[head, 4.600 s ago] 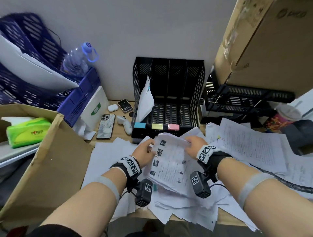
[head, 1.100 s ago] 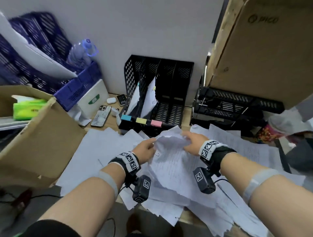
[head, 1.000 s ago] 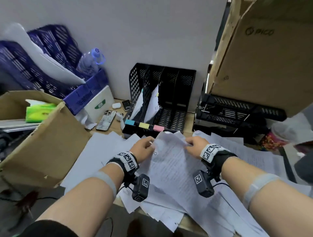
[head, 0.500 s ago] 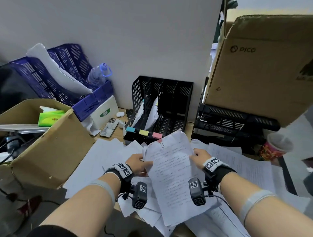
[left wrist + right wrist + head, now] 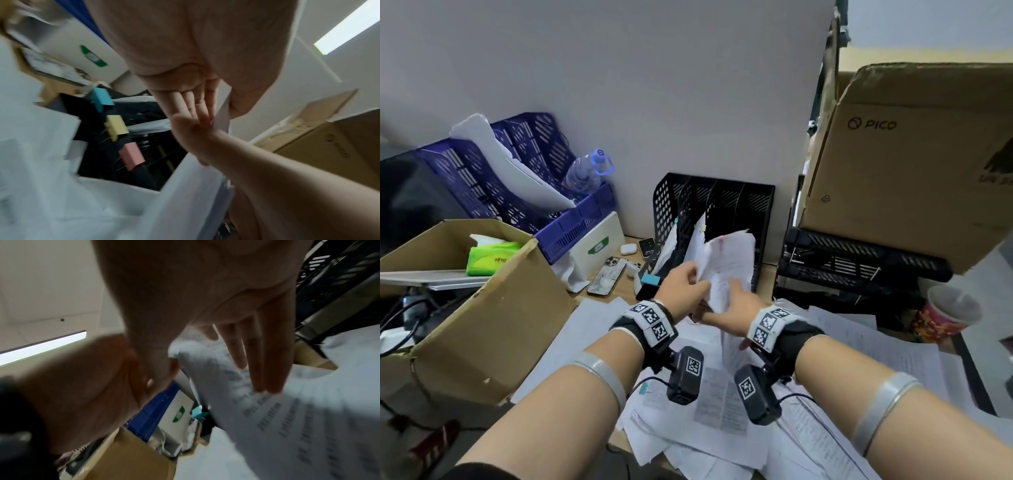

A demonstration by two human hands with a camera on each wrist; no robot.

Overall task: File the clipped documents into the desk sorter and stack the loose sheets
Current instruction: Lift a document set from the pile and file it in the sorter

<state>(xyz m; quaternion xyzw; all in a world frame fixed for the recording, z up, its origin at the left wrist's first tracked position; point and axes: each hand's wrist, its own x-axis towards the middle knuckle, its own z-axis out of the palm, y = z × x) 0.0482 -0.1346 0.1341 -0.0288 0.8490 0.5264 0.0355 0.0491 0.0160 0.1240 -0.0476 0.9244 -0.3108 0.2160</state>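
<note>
Both hands hold one clipped document (image 5: 726, 260) upright, just in front of the black mesh desk sorter (image 5: 753, 202). A faint pink clip shows at the document's top edge. My left hand (image 5: 681, 284) pinches its left edge between thumb and fingers (image 5: 197, 105). My right hand (image 5: 736, 303) grips the lower part, its fingers (image 5: 257, 353) flat on the printed face and the thumb on the other side. Two documents (image 5: 697, 236) stand in the sorter's left slots. Blue (image 5: 101, 99), yellow (image 5: 116, 126) and pink (image 5: 131, 155) clips sit on its front lip. Loose sheets (image 5: 859, 359) cover the desk.
An open cardboard box (image 5: 482, 308) stands at the left, with purple trays (image 5: 517, 192) and a water bottle (image 5: 585, 171) behind it. A phone (image 5: 607, 281) lies left of the sorter. Right of it are black stacked trays (image 5: 859, 267) under a PICO carton (image 5: 911, 154), and a paper cup (image 5: 945, 315).
The document has come up off the pile, turned upright and moved forward to the sorter. Both hands went with it and now sit closer together.
</note>
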